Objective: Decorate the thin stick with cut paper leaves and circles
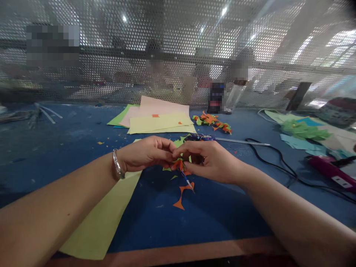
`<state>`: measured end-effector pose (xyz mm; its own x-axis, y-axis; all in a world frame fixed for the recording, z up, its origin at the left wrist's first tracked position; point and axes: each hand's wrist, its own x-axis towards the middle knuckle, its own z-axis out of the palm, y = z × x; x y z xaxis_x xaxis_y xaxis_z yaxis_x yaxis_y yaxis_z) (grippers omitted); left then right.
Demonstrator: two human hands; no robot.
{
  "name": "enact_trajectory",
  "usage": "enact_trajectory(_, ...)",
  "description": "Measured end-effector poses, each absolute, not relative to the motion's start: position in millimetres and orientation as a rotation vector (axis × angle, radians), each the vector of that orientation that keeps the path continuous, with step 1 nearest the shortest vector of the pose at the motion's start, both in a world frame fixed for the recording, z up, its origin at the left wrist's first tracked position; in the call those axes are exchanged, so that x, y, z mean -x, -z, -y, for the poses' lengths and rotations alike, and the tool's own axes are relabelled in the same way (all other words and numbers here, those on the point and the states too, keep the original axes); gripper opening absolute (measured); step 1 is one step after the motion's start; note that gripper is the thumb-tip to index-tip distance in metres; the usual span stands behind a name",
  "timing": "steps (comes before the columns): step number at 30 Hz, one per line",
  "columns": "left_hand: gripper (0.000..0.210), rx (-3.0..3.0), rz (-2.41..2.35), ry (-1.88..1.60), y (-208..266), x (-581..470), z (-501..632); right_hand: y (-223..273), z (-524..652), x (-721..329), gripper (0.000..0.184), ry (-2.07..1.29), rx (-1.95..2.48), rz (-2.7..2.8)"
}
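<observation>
Near the middle of the head view, my left hand (148, 154) and my right hand (215, 161) meet with fingertips closed on a small orange and green paper flower (179, 164). Below it pokes a thin blue stick with a pale pointed end (188, 181); I cannot make out its kind, and its upper part is hidden. An orange paper offcut (180, 202) lies on the blue tabletop (217, 218) beneath the hands. Just behind my right hand rests a dark glue gun (198, 137) with a long clear glue stick (241, 141) in it.
Yellow and pink paper sheets (162, 124) lie at the back, near finished paper flowers (213, 120). A yellow-green sheet (108, 215) is under my left forearm. To the right are a black cable (280, 159), a magenta power strip (329, 172) and green paper pieces (304, 129). Perforated metal stands behind.
</observation>
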<state>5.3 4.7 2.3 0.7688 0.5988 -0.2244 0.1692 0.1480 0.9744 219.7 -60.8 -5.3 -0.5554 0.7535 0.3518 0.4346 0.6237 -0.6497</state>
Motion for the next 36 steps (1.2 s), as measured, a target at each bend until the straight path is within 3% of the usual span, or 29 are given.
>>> enact_trajectory(7,0.020,-1.376,-0.692,-0.352,-2.0,-4.2,-6.3,3.3,62.4,-216.8,0.026,-0.749,0.937,2.197)
enact_trajectory(13,0.016,-1.442,-0.714,-0.418,-3.1,-10.1,1.0,1.3,62.3,-215.4,0.019,-0.789,0.971,2.160)
enact_trajectory(22,0.008,-2.239,-0.822,-1.303,-4.2,-11.8,15.9,2.7,55.6,-221.9,0.019,-0.641,1.053,1.980)
enact_trajectory(26,0.017,-2.563,-0.658,-1.255,-7.6,-10.0,23.2,4.8,52.0,-224.4,0.017,-0.628,1.060,1.933)
enact_trajectory(36,0.020,-2.608,-0.658,-1.188,-6.8,-13.2,24.5,5.5,50.4,-226.4,0.014,-0.580,1.043,1.940)
